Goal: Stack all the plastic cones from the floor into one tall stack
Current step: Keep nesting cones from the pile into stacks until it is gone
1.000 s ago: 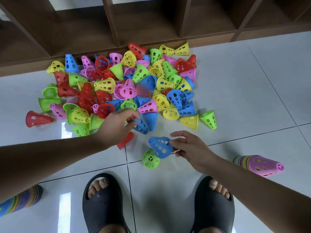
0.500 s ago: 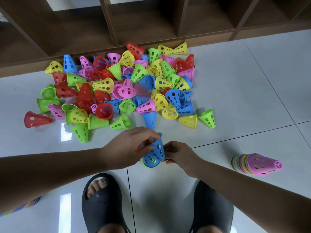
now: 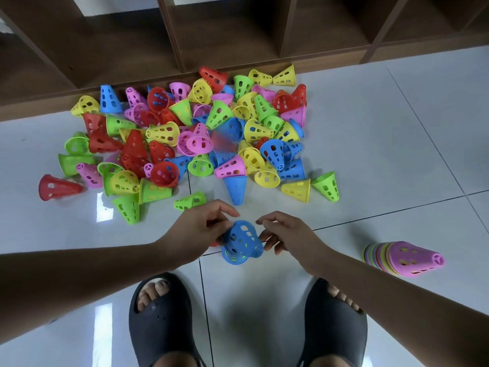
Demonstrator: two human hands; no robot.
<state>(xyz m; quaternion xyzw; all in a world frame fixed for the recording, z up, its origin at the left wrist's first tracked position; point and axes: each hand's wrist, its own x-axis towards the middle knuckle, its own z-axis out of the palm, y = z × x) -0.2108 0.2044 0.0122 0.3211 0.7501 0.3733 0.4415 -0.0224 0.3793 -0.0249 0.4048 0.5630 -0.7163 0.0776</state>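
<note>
A small nested stack topped by a blue perforated cone [image 3: 242, 243] is held between my hands just above the floor; green shows through its holes and a bit of red peeks out behind my left fingers. My left hand [image 3: 201, 231] grips the stack from the left, fingers curled round it. On the stack's right side, the fingers of my right hand [image 3: 285, 234] pinch it. A big loose pile of coloured cones [image 3: 185, 133] lies on the floor beyond my hands. A longer stack with a pink cone on top [image 3: 402, 258] lies on its side at the right.
A brown wooden shelf unit [image 3: 238, 35] runs along the far edge of the white tiled floor [image 3: 383, 154]. My feet in black sandals [image 3: 161, 321] stand directly below the hands. A single red cone [image 3: 57, 186] lies apart at the left.
My left hand came back from the pile with a blue cone and met the right hand. The blue cones now sit nested over the green one, held between both hands.
</note>
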